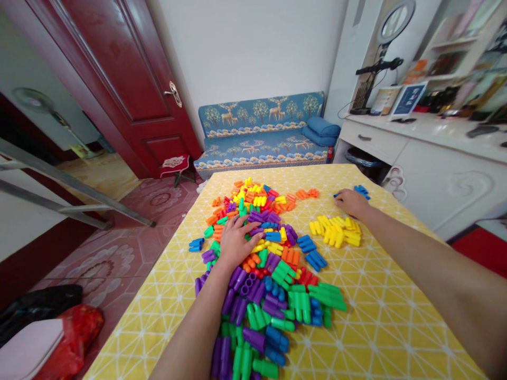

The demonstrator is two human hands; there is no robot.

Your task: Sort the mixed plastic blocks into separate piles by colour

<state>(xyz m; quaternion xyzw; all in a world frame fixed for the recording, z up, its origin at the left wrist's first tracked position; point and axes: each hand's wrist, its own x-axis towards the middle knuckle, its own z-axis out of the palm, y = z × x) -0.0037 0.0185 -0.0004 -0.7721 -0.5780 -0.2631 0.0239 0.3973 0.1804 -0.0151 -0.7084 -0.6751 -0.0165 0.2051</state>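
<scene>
A large heap of plastic building blocks (pixel 259 295) in purple, green, orange, yellow, red and blue runs down the middle of the table. My left hand (pixel 236 240) lies on this heap with its fingers spread, touching purple and green pieces. Farther off to the right, my right hand (pixel 351 202) is closed, with a bit of a blue block (pixel 336 195) showing at its fingertips; the rest of that block is hidden. Just beyond the hand lies a small group of blue blocks (pixel 362 191). A separate pile of yellow blocks (pixel 336 230) sits nearer, left of my right forearm.
Everything lies on a yellow patterned tablecloth (pixel 376 327). Two blue blocks (pixel 312 253) and some orange blocks (pixel 307 193) lie at the heap's right side. Behind the table stands a blue sofa (pixel 261 150); a white cabinet (pixel 435 163) is at right, a metal ladder-like frame (pixel 79 209) at left.
</scene>
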